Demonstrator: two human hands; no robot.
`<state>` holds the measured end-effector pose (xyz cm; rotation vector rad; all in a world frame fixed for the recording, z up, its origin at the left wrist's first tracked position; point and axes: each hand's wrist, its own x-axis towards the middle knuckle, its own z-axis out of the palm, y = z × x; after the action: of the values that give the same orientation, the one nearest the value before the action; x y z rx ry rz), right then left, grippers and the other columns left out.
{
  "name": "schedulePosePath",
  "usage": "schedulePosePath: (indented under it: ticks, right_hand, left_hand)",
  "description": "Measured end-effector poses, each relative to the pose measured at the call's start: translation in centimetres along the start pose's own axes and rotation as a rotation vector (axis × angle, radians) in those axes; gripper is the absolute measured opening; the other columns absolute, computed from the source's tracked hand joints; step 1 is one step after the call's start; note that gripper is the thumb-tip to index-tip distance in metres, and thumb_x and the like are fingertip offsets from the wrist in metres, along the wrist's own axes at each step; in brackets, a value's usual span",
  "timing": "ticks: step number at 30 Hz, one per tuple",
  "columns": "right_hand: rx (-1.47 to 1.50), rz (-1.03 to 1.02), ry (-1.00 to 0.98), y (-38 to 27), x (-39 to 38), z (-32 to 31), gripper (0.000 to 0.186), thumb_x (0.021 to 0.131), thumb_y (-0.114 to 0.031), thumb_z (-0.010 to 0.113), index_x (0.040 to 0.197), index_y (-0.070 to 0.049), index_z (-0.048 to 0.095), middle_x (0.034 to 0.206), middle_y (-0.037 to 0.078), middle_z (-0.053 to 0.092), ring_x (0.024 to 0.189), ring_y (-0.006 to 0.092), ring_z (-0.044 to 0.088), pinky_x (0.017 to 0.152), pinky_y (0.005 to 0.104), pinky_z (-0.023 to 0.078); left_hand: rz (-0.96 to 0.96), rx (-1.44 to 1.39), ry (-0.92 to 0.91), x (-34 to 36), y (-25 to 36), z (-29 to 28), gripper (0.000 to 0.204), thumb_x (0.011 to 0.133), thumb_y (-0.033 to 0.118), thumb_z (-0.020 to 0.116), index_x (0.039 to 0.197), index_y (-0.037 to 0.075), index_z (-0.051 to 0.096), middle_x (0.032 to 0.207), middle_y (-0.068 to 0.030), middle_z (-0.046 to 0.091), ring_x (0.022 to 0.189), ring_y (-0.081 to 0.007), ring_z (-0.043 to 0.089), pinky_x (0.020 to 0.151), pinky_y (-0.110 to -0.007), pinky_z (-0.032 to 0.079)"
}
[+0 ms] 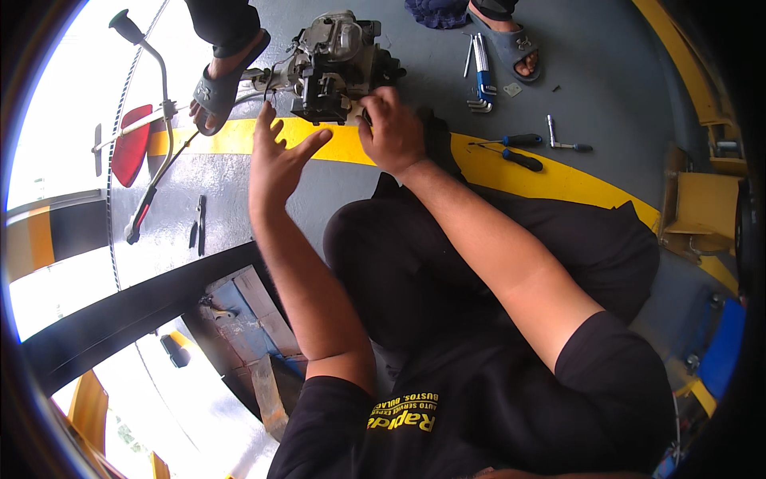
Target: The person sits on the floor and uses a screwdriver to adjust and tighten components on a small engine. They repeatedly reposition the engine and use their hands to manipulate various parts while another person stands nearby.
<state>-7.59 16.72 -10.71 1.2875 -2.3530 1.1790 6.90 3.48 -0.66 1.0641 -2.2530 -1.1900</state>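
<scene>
Far left, against the white glare, there's the red guard (132, 146), and beside it the bent handlebar (166, 84). Black pliers (199, 226) lie below on the floor (223, 180). Next, a sandalled foot (217, 92) hides part of the shaft; the wearer's body is cut off by the top edge. Now the left hand (275, 160): fingers spread, thumb wide, palm empty, the fingertips close to a thin dark cable (269, 82), contact hard to judge. Top centre sits the small engine (331, 68), on the floor, just beyond both hands. And the right hand (391, 132) is at its near right corner, fingers bent; their tips are obscured, so whether they pinch anything, one cannot tell. Rightward, a blue-holdered hex key set (482, 76), two screwdrivers (523, 161) and a socket wrench (565, 142); beyond them, yellow metalwork (706, 203) fades into the dark rim.
</scene>
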Motion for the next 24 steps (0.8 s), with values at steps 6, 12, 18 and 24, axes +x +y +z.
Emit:
schedulePosePath:
  ticks: [6,12,18,24]
  right_hand:
    - [-0.341,-0.026,-0.278,3.8,5.5,-2.1,0.042,0.091,-0.03,0.077,0.128,-0.014,0.064,0.123,0.016,0.061,0.12,0.036,0.059,0.1,0.0549,0.046]
    - [-0.305,0.068,-0.441,4.6,6.0,-1.4,0.045,0.094,-0.032,0.074,0.133,-0.014,0.06,0.121,0.017,0.063,0.117,0.0384,0.064,0.099,0.0554,0.048]
    - [-0.247,-0.024,-0.251,5.6,3.8,-2.7,0.05,0.094,-0.031,0.075,0.137,-0.012,0.058,0.128,0.019,0.058,0.124,0.0392,0.059,0.103,0.0529,0.048]
    - [-0.199,0.071,-0.381,12.5,-2.2,-11.5,0.049,0.096,-0.032,0.073,0.138,-0.012,0.058,0.132,0.016,0.057,0.125,0.038,0.058,0.105,0.0521,0.047]
  left_hand:
    - [0.07,0.228,0.209,1.4,1.3,5.2,0.113,0.068,0.037,0.101,0.151,-0.011,0.041,0.146,-0.0305,0.054,0.132,-0.0432,0.058,0.112,-0.047,0.048]
    - [0.13,0.065,0.239,1.1,-0.7,5.4,0.11,0.07,0.036,0.1,0.152,-0.008,0.041,0.143,-0.0277,0.057,0.136,-0.0405,0.055,0.115,-0.047,0.046]
    - [0.087,-0.159,0.181,0.3,-1.7,5.2,0.116,0.068,0.033,0.102,0.154,-0.009,0.037,0.149,-0.0283,0.052,0.14,-0.0397,0.052,0.118,-0.045,0.043]
    - [0.18,0.138,0.356,0.9,-1.2,7.1,0.118,0.069,0.046,0.099,0.152,-0.012,0.038,0.146,-0.0325,0.052,0.138,-0.0456,0.05,0.117,-0.048,0.042]
